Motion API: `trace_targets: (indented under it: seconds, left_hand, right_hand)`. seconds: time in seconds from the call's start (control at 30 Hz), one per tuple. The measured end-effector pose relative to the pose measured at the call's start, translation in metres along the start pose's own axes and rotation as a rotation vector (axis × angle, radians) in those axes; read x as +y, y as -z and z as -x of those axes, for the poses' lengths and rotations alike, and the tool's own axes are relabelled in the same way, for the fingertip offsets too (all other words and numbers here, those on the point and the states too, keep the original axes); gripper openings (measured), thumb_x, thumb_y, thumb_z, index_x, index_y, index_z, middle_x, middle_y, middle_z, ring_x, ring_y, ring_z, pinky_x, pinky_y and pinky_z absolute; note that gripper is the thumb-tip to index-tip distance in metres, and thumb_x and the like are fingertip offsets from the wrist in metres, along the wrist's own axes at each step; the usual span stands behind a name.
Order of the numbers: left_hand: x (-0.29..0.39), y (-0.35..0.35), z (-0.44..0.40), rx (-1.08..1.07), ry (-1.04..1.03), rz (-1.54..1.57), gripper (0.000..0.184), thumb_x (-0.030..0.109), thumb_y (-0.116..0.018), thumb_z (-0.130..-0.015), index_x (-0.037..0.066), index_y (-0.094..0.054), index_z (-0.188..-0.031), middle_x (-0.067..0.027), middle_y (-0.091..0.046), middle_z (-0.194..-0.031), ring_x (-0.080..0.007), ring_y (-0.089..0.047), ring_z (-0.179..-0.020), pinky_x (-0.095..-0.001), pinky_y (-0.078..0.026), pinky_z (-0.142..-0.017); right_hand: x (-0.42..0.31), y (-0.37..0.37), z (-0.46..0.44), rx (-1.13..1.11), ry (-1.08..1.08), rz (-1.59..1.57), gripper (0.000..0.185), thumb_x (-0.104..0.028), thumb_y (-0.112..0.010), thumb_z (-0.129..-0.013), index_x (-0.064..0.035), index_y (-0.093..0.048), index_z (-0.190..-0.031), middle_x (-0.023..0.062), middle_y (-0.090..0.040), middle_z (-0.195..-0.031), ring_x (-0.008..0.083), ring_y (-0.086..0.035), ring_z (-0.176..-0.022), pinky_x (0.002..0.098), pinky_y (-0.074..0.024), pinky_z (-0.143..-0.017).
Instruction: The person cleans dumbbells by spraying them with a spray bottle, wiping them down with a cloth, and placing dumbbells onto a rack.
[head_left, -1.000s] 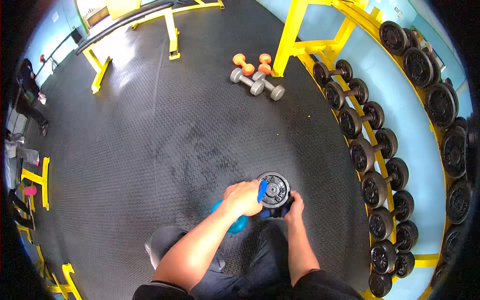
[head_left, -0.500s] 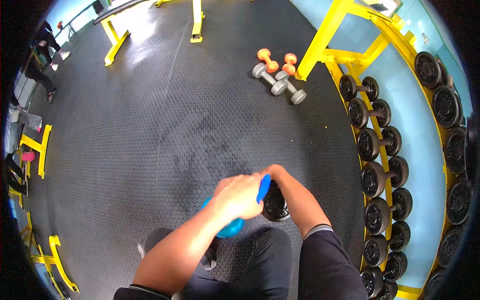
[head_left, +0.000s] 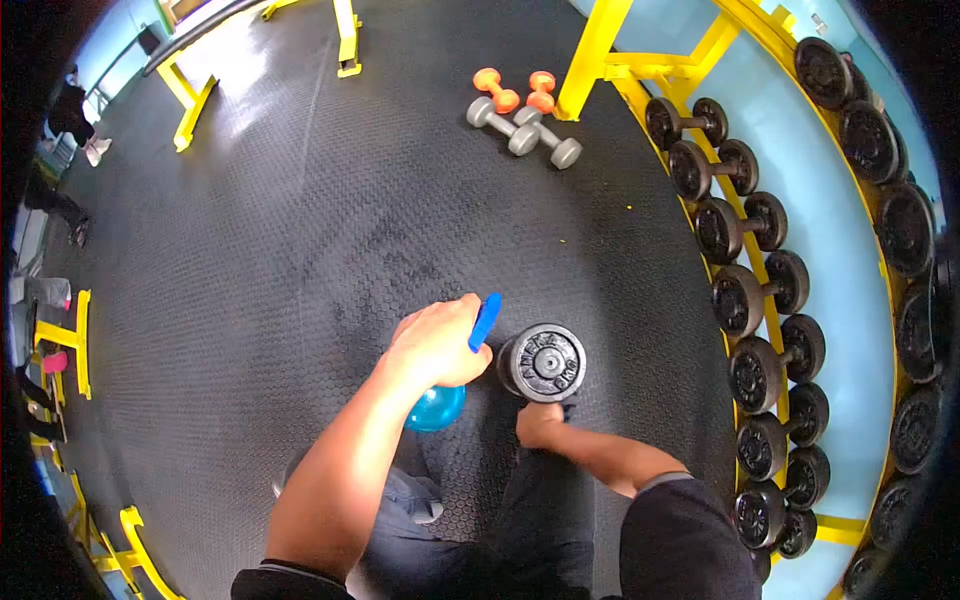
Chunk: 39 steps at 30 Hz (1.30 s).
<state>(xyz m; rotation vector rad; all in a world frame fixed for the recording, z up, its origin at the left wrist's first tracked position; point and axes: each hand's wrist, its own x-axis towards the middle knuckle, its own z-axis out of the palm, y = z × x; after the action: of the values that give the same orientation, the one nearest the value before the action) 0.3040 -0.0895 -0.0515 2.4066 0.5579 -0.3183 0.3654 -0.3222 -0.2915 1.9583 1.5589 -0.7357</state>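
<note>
My left hand [head_left: 437, 338] is closed around the top of what looks like a spray bottle. Its blue top [head_left: 485, 322] sticks out past my fingers, and its teal rounded body [head_left: 437, 408] shows below the hand. Just to the right, a black dumbbell [head_left: 548, 362] has its round end plate with raised lettering facing up at me. My right hand [head_left: 540, 425] is closed at the near edge of that plate, its fingertips hidden. A small dark piece shows beside it; I cannot tell whether it is held or part of the dumbbell.
A yellow rack [head_left: 760, 400] of black dumbbells runs along the right wall. Two grey dumbbells [head_left: 548, 138] and two orange ones [head_left: 495, 90] lie by its far leg. Yellow bench frames [head_left: 190, 105] stand at the back and left. People [head_left: 75, 120] are at the far left.
My right hand has moved from beside the blue top, near my left hand, back toward me to the dumbbell's near edge. The dumbbell's plate is now uncovered. The view has tilted.
</note>
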Motion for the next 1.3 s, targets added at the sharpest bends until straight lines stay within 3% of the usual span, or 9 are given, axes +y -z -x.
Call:
trace_targets:
  seconds: [0.03, 0.17, 0.23, 0.37, 0.6, 0.8, 1.13, 1.23, 1.3]
  left_hand:
    - [0.001, -0.002, 0.0, -0.014, -0.008, 0.006, 0.034, 0.023, -0.064, -0.072, 0.003, -0.054, -0.096, -0.0208, -0.063, -0.093, -0.04, -0.06, -0.094, -0.0485, -0.046, -0.08]
    - [-0.002, -0.022, -0.008, -0.079, -0.172, 0.072, 0.04, 0.024, -0.065, -0.072, 0.003, -0.055, -0.104, -0.0208, -0.063, -0.096, -0.0398, -0.059, -0.096, -0.047, -0.047, -0.082]
    - [0.0, -0.032, -0.012, -0.138, -0.22, 0.073, 0.048, 0.024, -0.066, -0.072, 0.003, -0.053, -0.113, -0.022, -0.061, -0.104, -0.0385, -0.059, -0.101, -0.044, -0.046, -0.085]
    - [-0.001, -0.054, -0.016, -0.121, -0.224, 0.102, 0.048, 0.024, -0.066, -0.073, 0.003, -0.053, -0.114, -0.0202, -0.062, -0.102, -0.037, -0.06, -0.099, -0.0434, -0.046, -0.084]
    - [-0.014, -0.024, -0.017, -0.074, -0.183, 0.103, 0.043, 0.024, -0.066, -0.073, 0.003, -0.053, -0.108, -0.0168, -0.064, -0.093, -0.035, -0.062, -0.092, -0.0422, -0.047, -0.079]
    - [-0.016, -0.014, -0.015, -0.094, -0.119, -0.013, 0.042, 0.025, -0.066, -0.071, 0.004, -0.055, -0.106, -0.0195, -0.064, -0.09, -0.0383, -0.062, -0.09, -0.044, -0.047, -0.077]
    - [-0.01, -0.033, -0.012, -0.191, -0.145, -0.028, 0.034, 0.027, -0.065, -0.071, 0.002, -0.053, -0.091, -0.0217, -0.062, -0.085, -0.042, -0.06, -0.086, -0.0492, -0.046, -0.074]
    - [-0.015, -0.031, -0.009, -0.19, -0.106, -0.055, 0.036, 0.027, -0.065, -0.071, 0.002, -0.055, -0.096, -0.0213, -0.063, -0.087, -0.0416, -0.06, -0.087, -0.0493, -0.046, -0.076]
    - [-0.018, -0.033, -0.007, -0.147, -0.109, -0.071, 0.039, 0.027, -0.065, -0.071, 0.003, -0.057, -0.1, -0.0209, -0.063, -0.089, -0.0411, -0.061, -0.089, -0.049, -0.047, -0.077]
  right_hand:
    - [0.018, -0.018, 0.005, 0.423, -0.171, -0.116, 0.039, -0.037, -0.06, -0.079, -0.0115, -0.07, -0.107, 0.012, -0.064, -0.118, 0.0333, -0.058, -0.112, 0.0445, -0.0448, -0.094]
    - [0.055, 0.001, 0.066, 0.049, -0.526, -0.621, 0.037, -0.037, -0.058, -0.08, -0.0054, -0.07, -0.095, 0.0171, -0.069, -0.094, 0.0324, -0.065, -0.093, 0.0386, -0.0498, -0.085]
    - [0.066, -0.046, 0.056, 0.557, -0.763, -1.664, 0.033, -0.035, -0.057, -0.083, -0.0045, -0.068, -0.091, 0.0139, -0.069, -0.094, 0.0286, -0.065, -0.093, 0.0349, -0.0496, -0.085]
    - [0.065, -0.014, 0.057, 0.717, -0.32, -2.949, 0.042, -0.041, -0.063, -0.085, -0.0064, -0.061, -0.108, 0.0116, -0.065, -0.102, 0.0236, -0.062, -0.091, 0.0426, -0.0489, -0.087]
    - [0.073, 0.046, 0.027, 0.772, -0.681, -2.351, 0.067, -0.005, -0.08, -0.063, 0.001, -0.046, -0.121, 0.0186, -0.06, -0.101, 0.0299, -0.062, -0.092, 0.042, -0.0541, -0.073]
    - [-0.014, 0.061, 0.015, 0.806, -0.59, -1.474, 0.057, -0.03, -0.081, -0.061, -0.0023, -0.056, -0.104, 0.0185, -0.066, -0.088, 0.0308, -0.065, -0.084, 0.04, -0.051, -0.076]
    - [-0.093, 0.049, 0.013, 0.459, -0.28, -1.058, 0.047, -0.021, -0.078, -0.066, -0.0054, -0.056, -0.104, 0.0168, -0.06, -0.102, 0.0368, -0.06, -0.096, 0.047, -0.0482, -0.084]
    - [-0.069, 0.048, 0.015, 0.703, -0.379, -1.451, 0.043, -0.022, -0.073, -0.072, -0.0055, -0.055, -0.107, 0.0193, -0.059, -0.108, 0.0391, -0.058, -0.094, 0.0455, -0.0474, -0.081]
    - [-0.055, 0.053, 0.003, 1.304, -0.421, -1.007, 0.046, -0.023, -0.07, -0.076, -0.0023, -0.054, -0.114, 0.0197, -0.058, -0.109, 0.0386, -0.055, -0.098, 0.0454, -0.0434, -0.087]
